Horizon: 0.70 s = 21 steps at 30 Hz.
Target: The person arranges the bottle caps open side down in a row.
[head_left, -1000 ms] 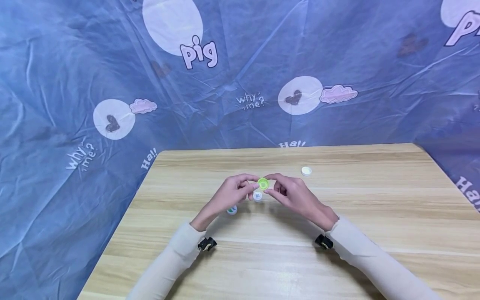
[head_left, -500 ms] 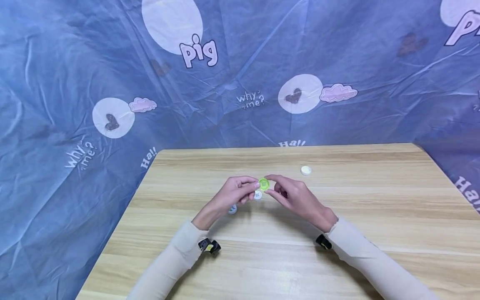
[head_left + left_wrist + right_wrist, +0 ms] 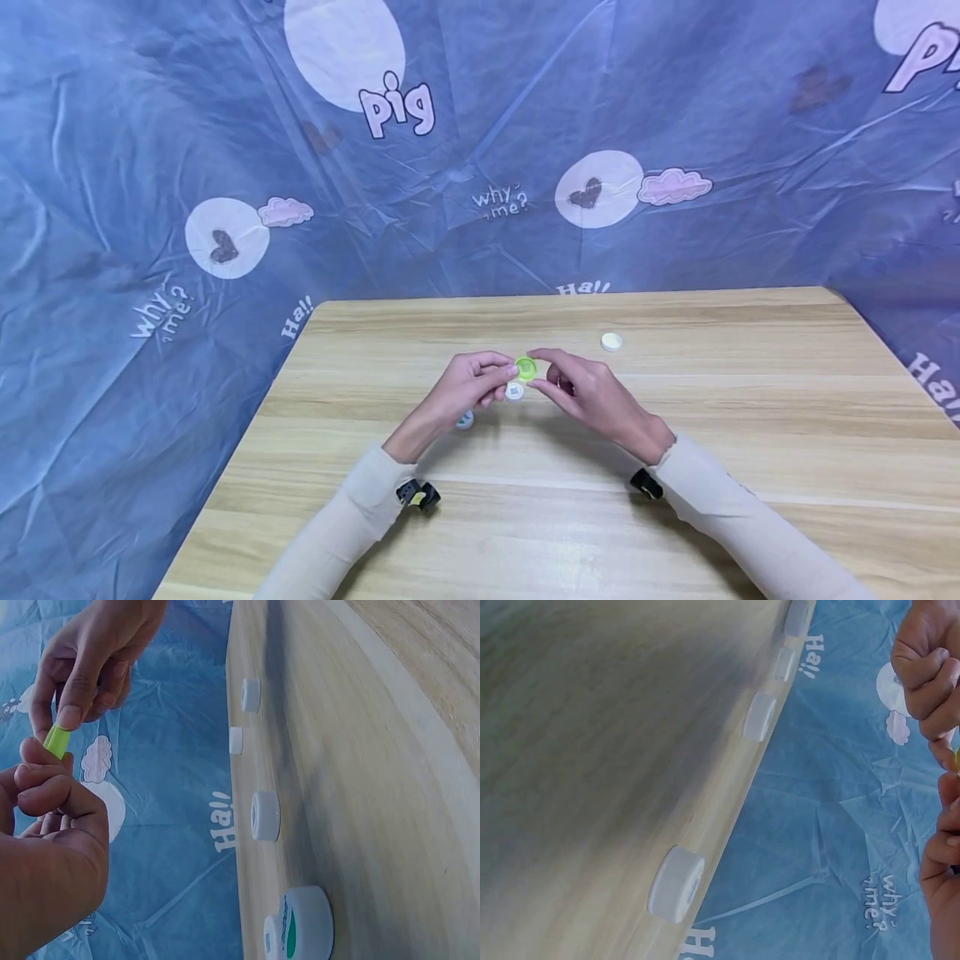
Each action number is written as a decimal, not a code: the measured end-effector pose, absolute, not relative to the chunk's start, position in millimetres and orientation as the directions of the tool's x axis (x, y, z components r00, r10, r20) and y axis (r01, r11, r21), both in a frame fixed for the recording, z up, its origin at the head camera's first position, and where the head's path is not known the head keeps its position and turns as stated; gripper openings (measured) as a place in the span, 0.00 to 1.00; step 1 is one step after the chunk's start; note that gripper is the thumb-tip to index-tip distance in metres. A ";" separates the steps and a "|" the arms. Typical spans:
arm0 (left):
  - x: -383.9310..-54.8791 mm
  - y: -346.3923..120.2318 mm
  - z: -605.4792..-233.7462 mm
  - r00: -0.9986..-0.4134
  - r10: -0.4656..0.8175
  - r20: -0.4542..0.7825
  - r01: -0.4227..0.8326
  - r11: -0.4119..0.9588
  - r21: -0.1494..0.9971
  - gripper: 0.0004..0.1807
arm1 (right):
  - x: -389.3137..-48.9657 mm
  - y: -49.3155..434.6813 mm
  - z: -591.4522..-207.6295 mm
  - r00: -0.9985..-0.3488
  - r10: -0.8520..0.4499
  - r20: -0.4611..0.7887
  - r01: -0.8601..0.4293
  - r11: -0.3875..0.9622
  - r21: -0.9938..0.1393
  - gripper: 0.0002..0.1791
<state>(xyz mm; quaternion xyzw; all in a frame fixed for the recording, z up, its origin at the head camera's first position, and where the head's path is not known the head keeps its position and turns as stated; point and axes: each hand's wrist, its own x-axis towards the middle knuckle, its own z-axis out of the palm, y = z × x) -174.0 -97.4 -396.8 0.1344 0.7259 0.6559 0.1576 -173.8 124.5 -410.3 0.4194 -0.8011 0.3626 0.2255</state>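
Barely anything shifts: left hand (image 3: 467,388) and right hand (image 3: 602,393) pinch the green disc (image 3: 527,368); light, even pressure should steady it.

We saw a desk (image 3: 757,400) with a pale wood grain running from side to side. In the head view three white caps lay on it, well apart or just near one another. The far cap (image 3: 611,342) lay right of centre, towards the back edge, its top pale. The middle cap (image 3: 514,391) had a grey mark on top. The left cap (image 3: 465,420), nearer the front, was partly hidden. From the left wrist we counted five white caps, including a small cap (image 3: 270,941) partly hidden behind one with green print.
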 end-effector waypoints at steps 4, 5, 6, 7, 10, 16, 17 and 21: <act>-172.7 -97.4 -395.1 -0.924 0.383 -0.004 0.041 0.107 0.993 0.16 | -172.8 124.7 -408.2 -0.605 -0.480 0.636 -0.796 0.377 -0.473 0.24; -172.4 -97.4 -394.9 -0.926 0.378 0.011 0.056 0.107 0.993 0.16 | -172.6 124.7 -408.1 -0.627 -0.469 0.622 -0.779 0.376 -0.501 0.23; -172.3 -97.3 -395.0 -0.927 0.373 0.026 0.070 0.106 0.992 0.16 | -172.2 124.7 -407.8 -0.651 -0.458 0.605 -0.759 0.373 -0.534 0.22; -172.2 -97.4 -395.0 -0.928 0.370 0.038 0.083 0.107 0.991 0.16 | -171.8 124.6 -407.4 -0.674 -0.447 0.588 -0.738 0.370 -0.565 0.21; -171.9 -97.4 -395.9 -0.929 0.361 0.075 0.125 0.116 0.985 0.15 | -170.6 123.9 -405.4 -0.730 -0.419 0.540 -0.679 0.363 -0.638 0.17; -170.3 -96.7 -396.3 -0.929 0.352 0.116 0.177 0.148 0.973 0.14 | -171.0 123.4 -398.5 -0.763 -0.388 0.518 -0.642 0.358 -0.678 0.13; -170.0 -96.7 -396.3 -0.928 0.353 0.119 0.183 0.155 0.971 0.14 | -171.2 123.5 -398.7 -0.764 -0.389 0.515 -0.641 0.359 -0.678 0.12; -168.5 -96.7 -397.4 -0.925 0.359 0.124 0.197 0.173 0.965 0.14 | -170.1 123.6 -400.5 -0.770 -0.394 0.502 -0.631 0.357 -0.689 0.10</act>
